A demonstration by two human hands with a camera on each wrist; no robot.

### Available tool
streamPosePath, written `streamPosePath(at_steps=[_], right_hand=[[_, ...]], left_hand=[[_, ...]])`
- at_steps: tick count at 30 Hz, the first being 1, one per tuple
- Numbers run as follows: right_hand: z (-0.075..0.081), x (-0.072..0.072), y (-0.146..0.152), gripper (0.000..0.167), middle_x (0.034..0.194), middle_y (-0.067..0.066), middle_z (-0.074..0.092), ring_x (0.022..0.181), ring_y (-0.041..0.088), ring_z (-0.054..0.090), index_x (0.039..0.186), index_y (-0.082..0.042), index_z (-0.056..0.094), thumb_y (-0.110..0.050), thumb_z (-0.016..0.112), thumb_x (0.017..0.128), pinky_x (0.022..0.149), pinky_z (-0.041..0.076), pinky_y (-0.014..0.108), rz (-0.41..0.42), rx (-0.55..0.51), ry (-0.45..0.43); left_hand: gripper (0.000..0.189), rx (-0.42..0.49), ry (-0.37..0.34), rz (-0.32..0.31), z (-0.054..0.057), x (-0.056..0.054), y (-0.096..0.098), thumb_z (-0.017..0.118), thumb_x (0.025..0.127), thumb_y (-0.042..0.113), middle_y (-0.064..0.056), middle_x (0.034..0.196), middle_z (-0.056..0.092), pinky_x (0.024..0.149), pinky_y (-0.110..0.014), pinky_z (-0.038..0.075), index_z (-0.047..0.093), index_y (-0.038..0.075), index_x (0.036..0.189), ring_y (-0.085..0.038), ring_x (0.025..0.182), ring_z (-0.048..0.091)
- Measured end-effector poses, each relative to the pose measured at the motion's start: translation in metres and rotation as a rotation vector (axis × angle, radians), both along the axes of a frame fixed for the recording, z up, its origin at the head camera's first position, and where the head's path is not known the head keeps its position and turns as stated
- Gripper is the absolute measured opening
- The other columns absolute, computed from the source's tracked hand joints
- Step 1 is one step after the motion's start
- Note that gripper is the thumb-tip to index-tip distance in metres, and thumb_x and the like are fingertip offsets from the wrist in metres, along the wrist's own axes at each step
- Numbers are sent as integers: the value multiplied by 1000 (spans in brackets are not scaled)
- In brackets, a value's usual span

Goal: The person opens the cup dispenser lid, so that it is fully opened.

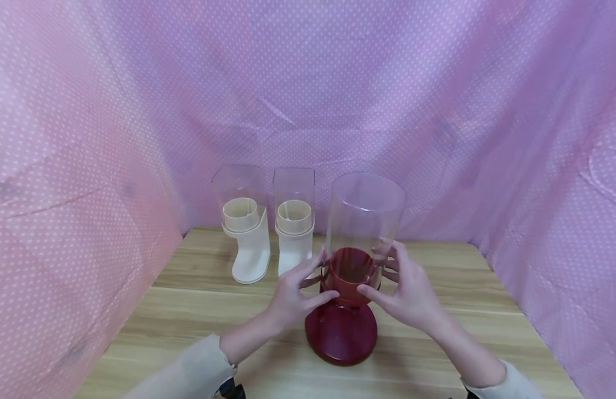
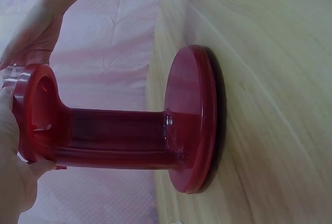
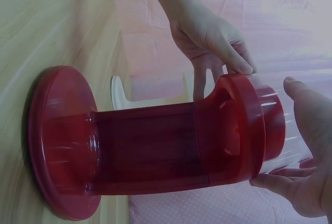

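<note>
A red stand with a round base and a ring-shaped collar is upright on the table. A tall clear cylinder sits over the collar's inner red ring. From the left side, my left hand holds the joint of cylinder and collar, thumb in front at the collar's rim and fingers behind. My right hand holds the same joint from the right, with its thumb toward the front and its fingers round the far side. Under the collar, the left wrist view shows an opening above the stand's hollow column.
Two cream stands of a similar shape stand at the back left. The left one and the middle one each carry a clear cylinder. A pink dotted curtain surrounds the wooden table at the back and sides.
</note>
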State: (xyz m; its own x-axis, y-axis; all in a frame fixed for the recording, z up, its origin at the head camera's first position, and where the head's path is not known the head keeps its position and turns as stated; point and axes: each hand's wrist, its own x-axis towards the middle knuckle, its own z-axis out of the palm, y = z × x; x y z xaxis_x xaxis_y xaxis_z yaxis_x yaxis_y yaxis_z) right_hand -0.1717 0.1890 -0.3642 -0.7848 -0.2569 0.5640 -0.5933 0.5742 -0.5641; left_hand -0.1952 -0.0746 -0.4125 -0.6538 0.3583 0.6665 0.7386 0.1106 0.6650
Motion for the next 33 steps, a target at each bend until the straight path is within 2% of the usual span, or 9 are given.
streamPosePath(at_steps=[7, 10, 14, 17, 20, 23, 27, 30, 33], right_hand=[[-5, 2, -2, 88, 129, 12, 71, 110, 33, 77, 145, -6, 45, -17, 98, 75, 84, 67, 41, 10, 0, 1], [-5, 3, -3, 88, 129, 12, 72, 110, 33, 77, 144, -6, 46, -17, 99, 74, 85, 67, 41, 13, -6, 1], [-7, 3, -4, 88, 129, 13, 71, 109, 32, 77, 143, -5, 45, -17, 99, 74, 86, 67, 42, 25, -7, 6], [-7, 2, -5, 89, 131, 12, 69, 109, 31, 77, 144, -5, 44, -18, 98, 74, 86, 67, 41, 34, -6, 5], [-8, 1, -4, 90, 132, 11, 69, 109, 30, 77, 146, -7, 43, -18, 98, 75, 86, 67, 41, 45, -16, -6], [-10, -1, -2, 91, 134, 13, 69, 110, 31, 76, 147, -9, 43, -15, 97, 74, 86, 67, 41, 70, -33, -20], [-14, -5, 2, 93, 137, 16, 67, 115, 34, 75, 151, -11, 42, -11, 96, 75, 86, 67, 40, 118, -42, -35], [-15, -7, 4, 93, 140, 14, 66, 119, 34, 73, 155, -13, 40, -11, 93, 78, 88, 67, 40, 141, -42, -41], [-15, -7, 6, 86, 141, 12, 66, 117, 33, 74, 155, -14, 41, -14, 87, 82, 86, 67, 41, 150, -54, -30]], left_hand=[[90, 15, 30, 5, -8, 0, -2, 88, 83, 0, -19, 145, 67, 87, -34, 65, 44, 9, 162, -33, 127, 70], [91, 34, 20, 4, -12, -1, -3, 90, 82, 2, -19, 143, 68, 87, -37, 66, 46, 8, 161, -32, 125, 71], [98, 40, -105, -28, -15, -10, -7, 93, 81, 8, -15, 149, 63, 98, -43, 63, 42, 11, 164, -33, 132, 65], [100, 17, -237, -106, -16, -20, -8, 93, 83, 16, -14, 156, 57, 108, -43, 58, 37, 14, 166, -33, 141, 58], [94, -10, -322, -189, -16, -28, -7, 92, 86, 28, -14, 154, 58, 109, -39, 58, 41, 13, 164, -28, 138, 59], [91, -16, -329, -212, -16, -28, -6, 91, 86, 36, -15, 146, 63, 104, -37, 61, 47, 9, 160, -22, 129, 64], [88, -17, -304, -153, -17, -21, -5, 93, 84, 36, -9, 144, 66, 100, -38, 63, 51, 15, 158, -18, 127, 64], [87, -44, -279, -115, -20, -19, -7, 94, 82, 32, -5, 145, 65, 101, -39, 62, 51, 19, 157, -21, 131, 63], [94, -39, -302, -159, -24, -26, -11, 94, 83, 28, -10, 151, 59, 106, -39, 60, 43, 14, 160, -30, 138, 59]])
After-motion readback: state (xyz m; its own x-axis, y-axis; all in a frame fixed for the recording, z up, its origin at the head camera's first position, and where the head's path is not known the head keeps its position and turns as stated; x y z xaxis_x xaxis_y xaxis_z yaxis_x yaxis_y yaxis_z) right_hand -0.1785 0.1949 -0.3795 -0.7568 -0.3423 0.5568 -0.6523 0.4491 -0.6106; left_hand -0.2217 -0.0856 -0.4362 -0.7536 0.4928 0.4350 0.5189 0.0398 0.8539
